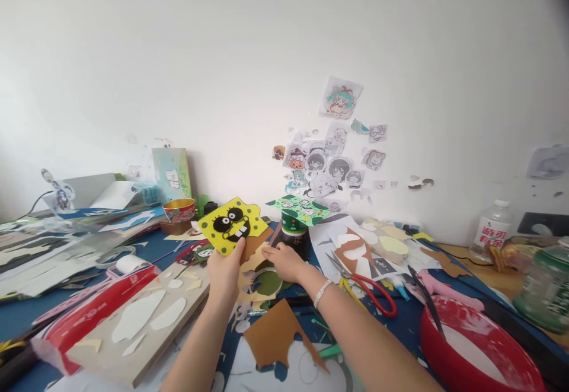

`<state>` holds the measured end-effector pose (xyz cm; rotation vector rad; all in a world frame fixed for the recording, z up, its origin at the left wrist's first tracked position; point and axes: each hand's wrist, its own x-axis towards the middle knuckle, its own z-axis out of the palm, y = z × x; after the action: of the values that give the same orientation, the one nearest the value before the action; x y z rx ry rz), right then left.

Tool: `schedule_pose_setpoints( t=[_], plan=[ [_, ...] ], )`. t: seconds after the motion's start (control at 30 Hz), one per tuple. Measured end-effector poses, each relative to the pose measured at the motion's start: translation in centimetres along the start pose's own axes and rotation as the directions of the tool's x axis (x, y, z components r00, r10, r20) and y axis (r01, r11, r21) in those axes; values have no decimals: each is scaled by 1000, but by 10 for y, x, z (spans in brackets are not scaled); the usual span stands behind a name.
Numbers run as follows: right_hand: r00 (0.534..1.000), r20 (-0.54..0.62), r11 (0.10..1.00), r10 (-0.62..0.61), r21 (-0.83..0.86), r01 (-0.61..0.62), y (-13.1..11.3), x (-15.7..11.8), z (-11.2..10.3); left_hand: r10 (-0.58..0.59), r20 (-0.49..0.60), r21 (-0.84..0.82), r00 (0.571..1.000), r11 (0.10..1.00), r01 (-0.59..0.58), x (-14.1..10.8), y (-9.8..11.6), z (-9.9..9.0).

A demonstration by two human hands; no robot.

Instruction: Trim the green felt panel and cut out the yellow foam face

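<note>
A yellow cartoon-face cutout [213, 230] with green spots, big eyes and two white teeth is held up by my left hand [226, 270], its thumb lying on the front near the teeth. Behind its lower right edge a piece of brown paper [256, 245] sticks out. Just to the right, my right hand [285, 261] has its fingertips close to the brown paper's edge; what they hold, if anything, is too small to tell. Below the hands lies a roll of tape [267, 282], and nearer to me a cut brown sheet [278, 334] rests on white paper.
Red-handled scissors [373, 291] lie right of my right hand. A red bowl [511, 350] stands at the front right, bottles [491, 232] behind it. A board with white cutouts [169, 332] is at left. A green patterned card [302, 209] tops a green tub [293, 226].
</note>
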<state>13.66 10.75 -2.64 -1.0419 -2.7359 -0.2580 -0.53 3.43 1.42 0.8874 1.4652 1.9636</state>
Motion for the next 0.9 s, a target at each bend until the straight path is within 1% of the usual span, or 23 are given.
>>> schedule_pose_setpoints(
  t=[0.2,0.23,0.3,0.37,0.43,0.53,0.6,0.63,0.7,0.8,0.87,0.9],
  plan=[
    [985,-133,992,112,76,-103,10,-4,-17,27,-13,-42,1000,999,-28,-1,0,-2],
    [984,-132,991,116,83,-105,11,-6,-18,30,-10,-47,1000,998,-30,-1,0,-2],
    [990,-94,992,104,87,-96,13,-10,-17,29,-5,-48,1000,998,-29,-2,-1,-2],
    [995,-42,993,88,81,-85,13,-14,-11,23,-2,-44,1000,999,-23,-1,-1,-2],
    [997,-18,995,75,68,-73,12,-16,-3,20,-5,-42,1000,999,-20,-1,-1,-2],
    [998,-39,997,53,61,-50,10,-17,4,20,-12,-50,1000,999,-21,0,-2,-3],
    [994,-78,996,70,68,-65,11,-16,1,15,-18,-57,1000,998,-16,0,-1,-3],
    [989,-110,993,98,74,-90,11,-15,-3,11,-22,-61,1000,998,-13,0,-1,-3],
    [964,-192,981,184,93,-169,12,-13,-16,10,-35,-73,999,997,-13,0,1,-2],
    [892,-303,941,336,132,-310,9,-14,-39,27,-46,-97,999,995,-31,-1,4,-1],
    [846,-338,911,412,152,-383,4,-20,-53,34,-52,-104,998,994,-39,-2,6,-1],
    [837,-336,902,431,152,-404,0,-25,-57,35,-56,-104,998,994,-41,-3,7,-1]
  ],
)
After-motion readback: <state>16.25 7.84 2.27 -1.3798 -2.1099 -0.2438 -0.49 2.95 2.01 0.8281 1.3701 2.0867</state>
